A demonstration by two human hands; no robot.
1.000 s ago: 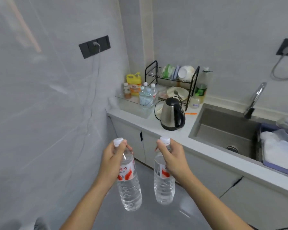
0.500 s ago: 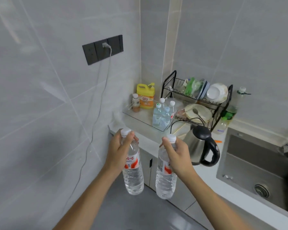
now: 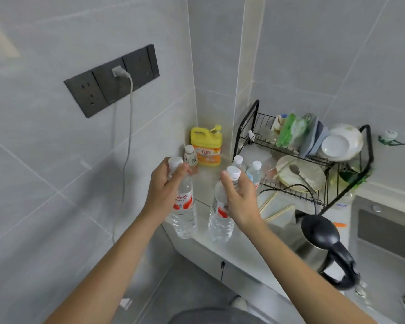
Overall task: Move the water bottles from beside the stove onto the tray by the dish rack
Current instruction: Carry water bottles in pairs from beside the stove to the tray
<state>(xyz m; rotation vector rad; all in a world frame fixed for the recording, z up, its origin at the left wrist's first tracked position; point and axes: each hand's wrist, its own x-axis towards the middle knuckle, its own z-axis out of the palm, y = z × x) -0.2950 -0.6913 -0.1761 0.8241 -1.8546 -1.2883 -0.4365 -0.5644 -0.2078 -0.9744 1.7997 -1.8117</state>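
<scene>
My left hand (image 3: 165, 188) grips a clear water bottle (image 3: 184, 213) with a white cap and red label by its neck. In my right hand (image 3: 240, 197) hangs a second such bottle (image 3: 220, 220), also held near the top. Both bottles hover upright over the near left corner of the counter. Just beyond them lies a clear tray (image 3: 204, 183) in the corner, left of the black dish rack (image 3: 313, 160). Two small blue-labelled bottles (image 3: 253, 170) stand on the tray's right side, partly hidden by my right hand.
A yellow detergent jug (image 3: 206, 146) and a small white-capped bottle (image 3: 190, 156) stand at the tray's back. A steel kettle with a black handle (image 3: 323, 244) sits on the counter at the right, chopsticks (image 3: 276, 209) beside it. The sink (image 3: 388, 242) is far right.
I have stepped closer to the counter. Both hands carried their bottles forward, from over the floor to above the counter's corner beside the tray.
</scene>
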